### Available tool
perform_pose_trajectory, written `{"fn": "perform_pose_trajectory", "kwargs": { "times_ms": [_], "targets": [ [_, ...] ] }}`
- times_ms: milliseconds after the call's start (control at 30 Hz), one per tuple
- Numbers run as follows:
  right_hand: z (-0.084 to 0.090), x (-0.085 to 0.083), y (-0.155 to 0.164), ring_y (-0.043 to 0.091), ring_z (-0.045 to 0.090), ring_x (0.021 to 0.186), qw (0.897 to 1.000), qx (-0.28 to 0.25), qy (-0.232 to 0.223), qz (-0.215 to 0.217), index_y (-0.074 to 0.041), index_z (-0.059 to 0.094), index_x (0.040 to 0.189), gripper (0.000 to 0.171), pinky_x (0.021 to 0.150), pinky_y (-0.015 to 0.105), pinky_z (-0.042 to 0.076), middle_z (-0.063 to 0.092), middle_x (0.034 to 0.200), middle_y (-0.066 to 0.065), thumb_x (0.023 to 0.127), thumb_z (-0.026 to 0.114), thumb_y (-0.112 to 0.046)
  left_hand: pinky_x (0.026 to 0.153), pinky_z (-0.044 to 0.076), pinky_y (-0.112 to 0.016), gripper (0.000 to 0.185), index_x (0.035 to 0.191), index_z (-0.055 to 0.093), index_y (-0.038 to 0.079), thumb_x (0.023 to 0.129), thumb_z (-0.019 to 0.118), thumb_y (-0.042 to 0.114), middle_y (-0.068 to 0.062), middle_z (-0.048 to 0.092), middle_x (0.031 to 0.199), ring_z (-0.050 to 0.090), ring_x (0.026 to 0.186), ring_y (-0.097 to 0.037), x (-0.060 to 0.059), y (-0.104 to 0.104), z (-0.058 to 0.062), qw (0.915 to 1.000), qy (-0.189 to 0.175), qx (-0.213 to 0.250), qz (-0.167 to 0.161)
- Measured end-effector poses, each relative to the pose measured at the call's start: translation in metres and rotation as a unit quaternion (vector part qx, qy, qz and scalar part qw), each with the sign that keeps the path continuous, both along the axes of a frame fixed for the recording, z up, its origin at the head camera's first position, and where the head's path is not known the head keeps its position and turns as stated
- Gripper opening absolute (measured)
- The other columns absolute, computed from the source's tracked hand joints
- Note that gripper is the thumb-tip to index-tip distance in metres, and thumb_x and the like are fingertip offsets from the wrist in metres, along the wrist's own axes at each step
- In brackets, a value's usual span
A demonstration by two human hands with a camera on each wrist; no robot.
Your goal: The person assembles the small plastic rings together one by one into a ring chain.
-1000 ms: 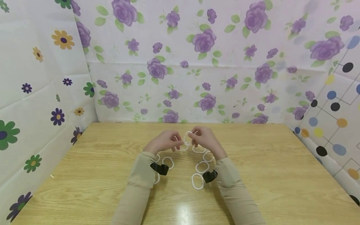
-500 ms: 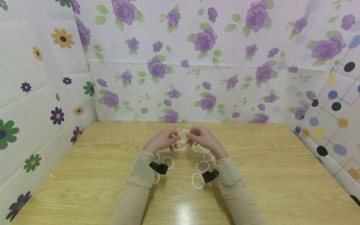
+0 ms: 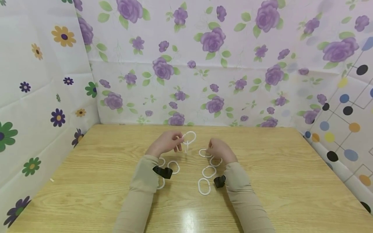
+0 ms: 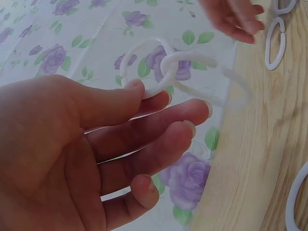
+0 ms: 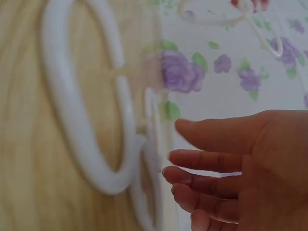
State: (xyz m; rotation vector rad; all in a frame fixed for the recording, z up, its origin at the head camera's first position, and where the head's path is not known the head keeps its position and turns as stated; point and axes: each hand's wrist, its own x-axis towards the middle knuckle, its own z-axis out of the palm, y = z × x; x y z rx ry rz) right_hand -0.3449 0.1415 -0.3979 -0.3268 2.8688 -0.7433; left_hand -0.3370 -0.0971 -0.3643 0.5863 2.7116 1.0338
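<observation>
My left hand [image 3: 166, 142] holds a white plastic link ring [image 3: 190, 131] between thumb and index finger, raised above the table. From that ring hangs a second white link [image 4: 236, 79], looped through it; the other fingers of this hand are loosely bent. My right hand [image 3: 220, 150] is over the right-hand group of loose links, its fingertips overlapping the edge of the farthest link [image 3: 201, 154] in the head view. In the right wrist view its fingers [image 5: 211, 160] are relaxed with nothing between them, and a large-looking link [image 5: 65, 91] stands out close to the camera.
More loose links lie in a line toward me on the right, the nearest link [image 3: 199, 186] among them. On the left lies another link [image 3: 179, 167], with others partly hidden by my left wrist. Floral sheeting [image 3: 192, 97] borders the wooden table [image 3: 276, 181].
Both hands held the joined links together. My right hand has let go and moved right and down to the loose links; the left keeps the pair, the lower link now hanging.
</observation>
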Motion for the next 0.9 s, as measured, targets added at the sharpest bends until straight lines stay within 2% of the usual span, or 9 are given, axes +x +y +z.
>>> {"fn": "perform_pose_trajectory", "kwargs": {
  "times_ms": [133, 300, 433, 567, 700, 800, 900],
  "targets": [
    [-0.004, 0.0, 0.002, 0.018, 0.054, 0.072, 1.0, 0.021, -0.003, -0.009, -0.003, 0.06, 0.089, 0.009, 0.063, 0.028, 0.043, 0.064, 0.086, 0.008, 0.084, 0.067, -0.008, 0.08, 0.052, -0.035, 0.026, 0.101, 0.062, 0.003, 0.103, 0.048, 0.025, -0.008, 0.072, 0.077, 0.071, 0.077, -0.032, -0.001, 0.0, 0.001, 1.0, -0.001, -0.006, -0.001],
    [-0.005, 0.002, 0.002, 0.018, 0.054, 0.072, 0.999, 0.029, -0.008, -0.013, -0.004, 0.059, 0.087, 0.01, 0.062, 0.028, 0.043, 0.063, 0.085, 0.007, 0.084, 0.068, -0.007, 0.081, 0.052, -0.034, 0.024, 0.099, 0.061, 0.002, 0.102, 0.048, 0.021, -0.007, 0.07, 0.072, 0.067, 0.066, -0.019, 0.0, -0.001, 0.002, 0.9998, -0.005, -0.02, -0.003],
    [-0.005, 0.004, 0.002, 0.018, 0.056, 0.071, 0.999, 0.033, -0.013, -0.001, -0.003, 0.064, 0.085, 0.005, 0.062, 0.028, 0.045, 0.066, 0.084, 0.007, 0.081, 0.067, -0.004, 0.079, 0.051, -0.032, 0.024, 0.096, 0.061, 0.003, 0.102, 0.048, 0.022, -0.005, 0.069, 0.071, 0.063, 0.063, -0.011, 0.001, -0.001, 0.0, 0.9993, -0.004, -0.035, -0.008],
    [-0.001, 0.005, 0.001, 0.015, 0.05, 0.063, 1.0, 0.02, -0.004, 0.02, -0.005, 0.063, 0.075, 0.004, 0.058, 0.026, 0.041, 0.059, 0.071, 0.002, 0.076, 0.062, -0.002, 0.082, 0.051, -0.035, 0.024, 0.097, 0.062, 0.002, 0.102, 0.048, 0.022, -0.005, 0.069, 0.071, 0.065, 0.067, -0.016, 0.001, -0.001, -0.001, 0.9994, -0.003, -0.034, -0.006],
    [0.005, 0.004, -0.001, 0.012, 0.041, 0.056, 0.999, 0.01, -0.001, 0.044, -0.01, 0.054, 0.066, 0.016, 0.054, 0.025, 0.035, 0.047, 0.062, -0.002, 0.08, 0.059, -0.005, 0.083, 0.051, -0.037, 0.025, 0.099, 0.063, 0.001, 0.102, 0.049, 0.021, -0.007, 0.07, 0.074, 0.069, 0.075, -0.028, 0.002, -0.002, -0.001, 0.9995, -0.003, -0.031, -0.004],
    [0.009, 0.004, -0.003, 0.012, 0.045, 0.057, 0.998, 0.001, -0.004, 0.055, -0.01, 0.055, 0.068, 0.017, 0.055, 0.025, 0.037, 0.051, 0.064, -0.001, 0.084, 0.061, -0.009, 0.081, 0.05, -0.035, 0.024, 0.099, 0.064, 0.001, 0.101, 0.051, 0.02, -0.008, 0.07, 0.075, 0.069, 0.079, -0.032, 0.001, -0.002, -0.001, 0.9995, 0.001, -0.031, -0.004],
    [0.013, 0.005, -0.004, 0.013, 0.051, 0.06, 0.998, -0.01, 0.003, 0.062, -0.007, 0.06, 0.072, 0.015, 0.058, 0.025, 0.041, 0.059, 0.067, 0.002, 0.086, 0.062, -0.012, 0.078, 0.05, -0.033, 0.022, 0.097, 0.065, 0.003, 0.1, 0.052, 0.02, -0.007, 0.071, 0.075, 0.069, 0.076, -0.029, 0.001, -0.003, -0.001, 0.9995, 0.006, -0.031, -0.001]
  ]
}}
